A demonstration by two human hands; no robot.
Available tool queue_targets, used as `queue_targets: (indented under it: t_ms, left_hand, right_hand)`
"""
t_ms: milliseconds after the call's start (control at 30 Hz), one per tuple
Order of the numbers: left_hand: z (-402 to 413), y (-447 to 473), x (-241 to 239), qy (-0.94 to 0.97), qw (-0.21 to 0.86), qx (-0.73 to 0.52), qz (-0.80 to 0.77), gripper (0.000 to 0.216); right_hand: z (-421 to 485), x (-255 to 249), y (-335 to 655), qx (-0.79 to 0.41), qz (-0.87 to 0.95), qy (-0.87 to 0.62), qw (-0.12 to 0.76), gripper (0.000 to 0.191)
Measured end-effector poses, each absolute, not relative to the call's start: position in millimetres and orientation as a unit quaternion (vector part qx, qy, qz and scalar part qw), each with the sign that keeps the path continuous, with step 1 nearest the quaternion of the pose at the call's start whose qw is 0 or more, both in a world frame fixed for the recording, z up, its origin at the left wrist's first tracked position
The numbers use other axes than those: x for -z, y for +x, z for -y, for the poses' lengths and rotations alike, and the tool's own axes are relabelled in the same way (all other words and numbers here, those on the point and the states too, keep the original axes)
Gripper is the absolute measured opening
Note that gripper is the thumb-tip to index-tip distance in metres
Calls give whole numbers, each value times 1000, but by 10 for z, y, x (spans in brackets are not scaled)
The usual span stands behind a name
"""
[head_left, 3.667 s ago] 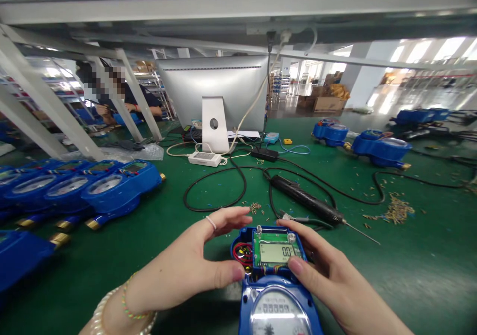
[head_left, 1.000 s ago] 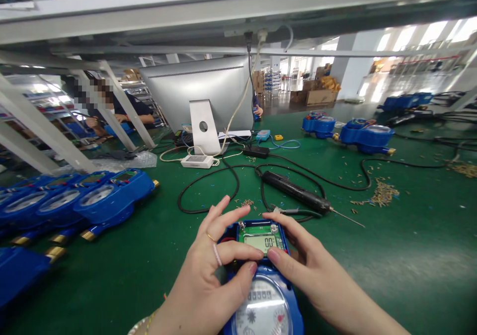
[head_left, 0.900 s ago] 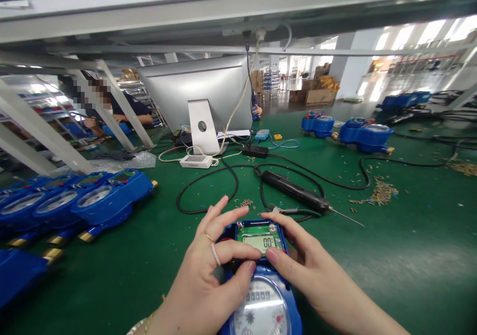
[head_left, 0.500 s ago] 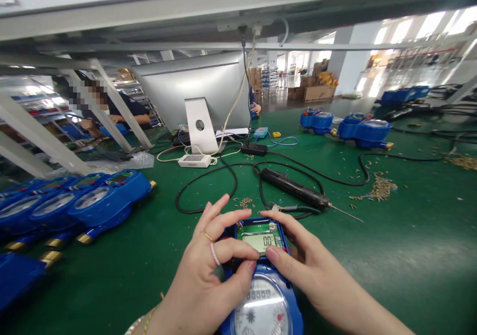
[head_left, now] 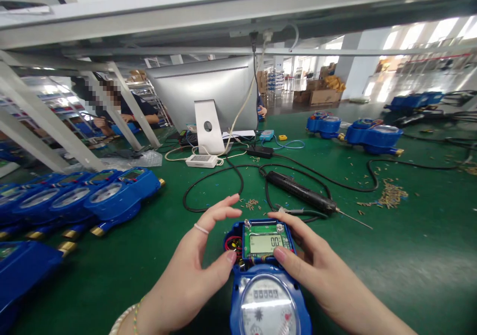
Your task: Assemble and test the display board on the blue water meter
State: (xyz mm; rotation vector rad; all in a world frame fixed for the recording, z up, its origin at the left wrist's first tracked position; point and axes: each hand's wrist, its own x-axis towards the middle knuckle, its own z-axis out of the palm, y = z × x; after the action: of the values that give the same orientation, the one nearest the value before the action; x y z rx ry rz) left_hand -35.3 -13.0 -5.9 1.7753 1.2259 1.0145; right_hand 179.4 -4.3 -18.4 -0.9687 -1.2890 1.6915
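A blue water meter (head_left: 269, 300) lies in front of me, its round dial nearest and an open electronics housing beyond it. Inside sit a green circuit board (head_left: 250, 229) and a small display (head_left: 264, 244) reading 0.0. Red and black wires (head_left: 233, 243) are bunched in the housing's left side. My right hand (head_left: 311, 265) grips the housing's right side, thumb on the display's lower right corner, fingers around the far edge. At the left, my left hand (head_left: 197, 263) is open with fingers apart, its thumb tip by the wires; whether it touches them I cannot tell.
A black electric screwdriver (head_left: 301, 192) with its cable lies beyond the meter. Loose screws (head_left: 391, 194) are scattered at right. More blue meters (head_left: 122, 196) stand in a row at left. A monitor (head_left: 223, 91) stands behind; two other people are partly visible beyond the bench.
My left hand has drawn back left from the display's lower edge and its pinched fingers have spread, uncovering the wires. My right hand keeps its hold. The view has shifted slightly.
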Motion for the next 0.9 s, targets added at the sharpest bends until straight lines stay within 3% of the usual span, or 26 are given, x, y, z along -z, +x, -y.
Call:
queue_targets:
  t_ms: [233,533,700,900]
  left_hand:
    - [11,-497,85,615,506,-414,-440,44]
    - [-21,-598,35,674,451,-336,-479,36]
    - [-115,-572,-58,711,431,-277,-482,3]
    - [-119,-518,-63,704,404,-288,-508,10]
  right_hand:
    - [38,190,1796,-695,471,-390,378,51]
    - [18,223,1832,-707,461,-400,357,57]
    - [13,238,1842,-705,465,-398,358,56]
    - [-25,275,1812,-703,463,-398,366,56]
